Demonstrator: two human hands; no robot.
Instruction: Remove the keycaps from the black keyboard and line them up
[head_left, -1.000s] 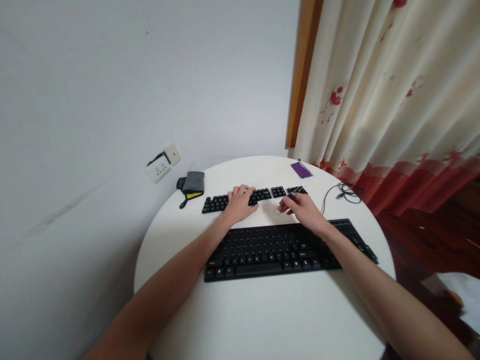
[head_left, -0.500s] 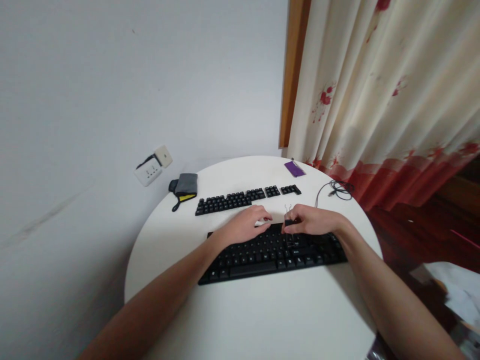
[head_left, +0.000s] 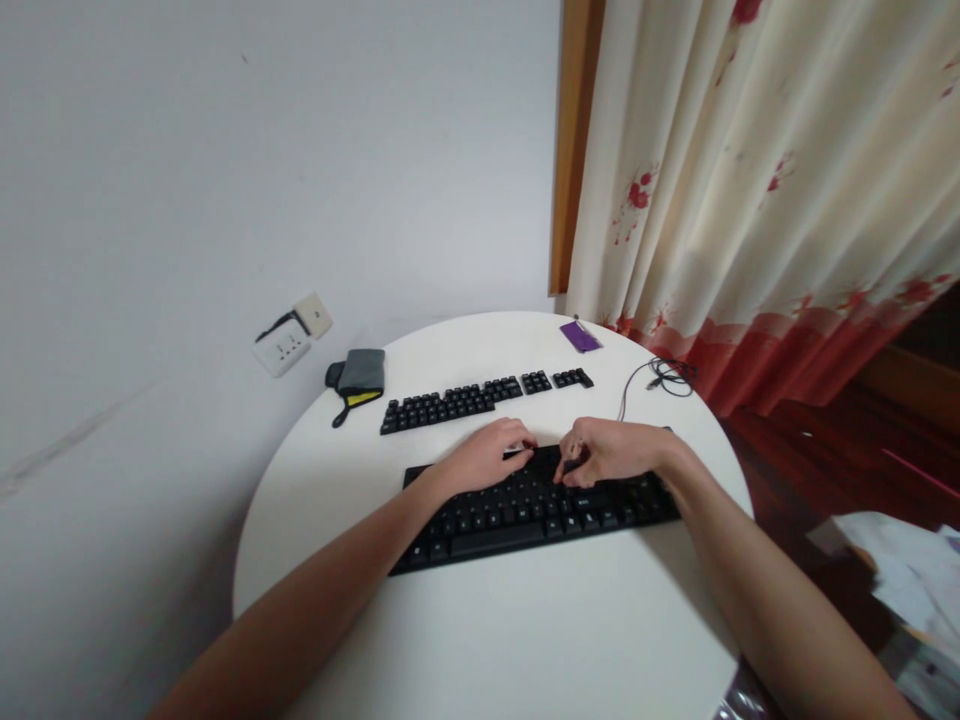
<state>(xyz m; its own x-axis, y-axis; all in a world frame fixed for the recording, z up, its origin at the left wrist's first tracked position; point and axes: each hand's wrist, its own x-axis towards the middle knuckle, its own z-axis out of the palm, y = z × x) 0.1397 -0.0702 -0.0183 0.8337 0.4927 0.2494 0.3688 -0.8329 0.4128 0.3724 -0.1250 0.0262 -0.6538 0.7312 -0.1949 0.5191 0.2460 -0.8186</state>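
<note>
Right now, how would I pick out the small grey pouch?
Start at the round white table. On its far left edge, near the wall socket, lies the grey pouch. Unlike the black key rows beside it, it is grey, with a yellow strip and a black strap.

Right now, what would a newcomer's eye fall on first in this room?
First, the black keyboard in the middle of the round white table, with the left hand and right hand both resting on its far edge. Just behind it lies a separate row of black keys. To the right hangs a cream curtain with red flowers.
</note>
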